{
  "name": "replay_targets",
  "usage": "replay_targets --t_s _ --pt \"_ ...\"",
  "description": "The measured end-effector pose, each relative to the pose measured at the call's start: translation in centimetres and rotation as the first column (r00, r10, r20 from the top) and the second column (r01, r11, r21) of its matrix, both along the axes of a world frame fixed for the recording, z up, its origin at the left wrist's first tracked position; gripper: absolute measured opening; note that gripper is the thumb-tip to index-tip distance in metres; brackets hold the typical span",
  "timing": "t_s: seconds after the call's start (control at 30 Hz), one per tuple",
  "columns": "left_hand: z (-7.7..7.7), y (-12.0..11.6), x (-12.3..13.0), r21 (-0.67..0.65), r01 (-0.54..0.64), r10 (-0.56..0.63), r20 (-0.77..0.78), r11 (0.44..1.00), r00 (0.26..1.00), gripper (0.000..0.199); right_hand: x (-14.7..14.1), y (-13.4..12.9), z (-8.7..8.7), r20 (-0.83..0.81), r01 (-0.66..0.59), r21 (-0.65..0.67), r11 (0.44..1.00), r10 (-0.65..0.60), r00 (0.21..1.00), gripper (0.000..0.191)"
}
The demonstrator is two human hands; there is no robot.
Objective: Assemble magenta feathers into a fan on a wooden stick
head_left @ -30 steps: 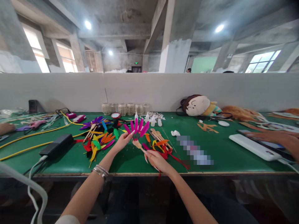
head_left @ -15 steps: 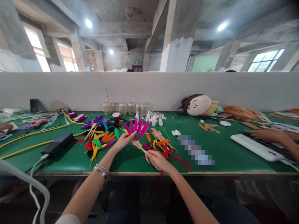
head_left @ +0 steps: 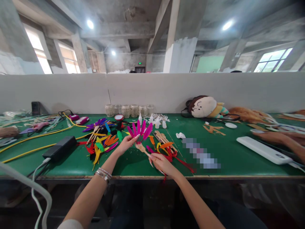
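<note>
A small feather fan (head_left: 140, 147) is between my hands above the front of the table. Several bright magenta feathers spread upward from its wooden base. My left hand (head_left: 128, 144) pinches the lower feathers at the left side, where the fingertips meet the base. My right hand (head_left: 163, 163) is closed round the wooden handle below, fingers partly hiding it. Left of my hands lies a heap of loose feathers (head_left: 101, 146) in red, yellow, green and orange. To the right are wooden sticks (head_left: 164, 138) with orange feathers and a red tassel (head_left: 186, 163).
White glue bottles (head_left: 157, 122) and glass jars (head_left: 125, 111) stand at the back. A black power adapter (head_left: 59, 148) with cables lies left. On the right are a white power bank (head_left: 262, 150), a plush doll (head_left: 202, 106) and another person's hand (head_left: 271, 136).
My hands and the feather fan stay almost in place, both hands keeping their hold. The other person's hand at the right has shifted slightly. The view has moved a little.
</note>
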State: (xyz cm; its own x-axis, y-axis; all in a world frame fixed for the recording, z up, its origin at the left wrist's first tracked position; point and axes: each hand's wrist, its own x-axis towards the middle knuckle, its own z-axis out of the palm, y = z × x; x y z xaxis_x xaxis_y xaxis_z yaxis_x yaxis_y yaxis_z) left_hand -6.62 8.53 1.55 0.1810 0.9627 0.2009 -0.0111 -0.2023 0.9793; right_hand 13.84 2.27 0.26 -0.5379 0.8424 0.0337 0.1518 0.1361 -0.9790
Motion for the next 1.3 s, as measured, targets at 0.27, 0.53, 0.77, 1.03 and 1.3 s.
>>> replay_targets --t_s 0.27,0.53,0.77,1.03,1.3 --pt "-0.15 0.15 -0.34 0.021 0.005 -0.005 -0.017 1.0 1.0 0.059 -0.06 -0.19 0.21 0.01 0.015 0.01 1.0 -0.015 1.0 0.035" --pt "-0.13 0.13 -0.38 0.035 0.013 -0.012 -0.043 0.999 0.999 0.06 -0.01 -0.2 0.15 0.007 0.009 0.013 1.0 -0.009 1.0 0.035" --pt "-0.09 0.03 -0.36 0.038 0.0 0.002 -0.047 0.999 0.999 0.056 -0.03 -0.26 0.21 0.011 0.011 0.013 1.0 -0.012 1.0 0.036" --pt "0.03 0.05 -0.42 0.034 0.018 -0.017 -0.041 0.999 0.999 0.06 -0.09 -0.21 0.2 -0.005 0.017 0.01 1.0 -0.017 1.0 0.035" --pt "0.38 -0.39 -0.29 0.026 0.021 -0.021 -0.029 0.999 0.999 0.055 -0.02 -0.18 0.14 0.002 0.028 0.004 1.0 -0.028 1.0 0.036"
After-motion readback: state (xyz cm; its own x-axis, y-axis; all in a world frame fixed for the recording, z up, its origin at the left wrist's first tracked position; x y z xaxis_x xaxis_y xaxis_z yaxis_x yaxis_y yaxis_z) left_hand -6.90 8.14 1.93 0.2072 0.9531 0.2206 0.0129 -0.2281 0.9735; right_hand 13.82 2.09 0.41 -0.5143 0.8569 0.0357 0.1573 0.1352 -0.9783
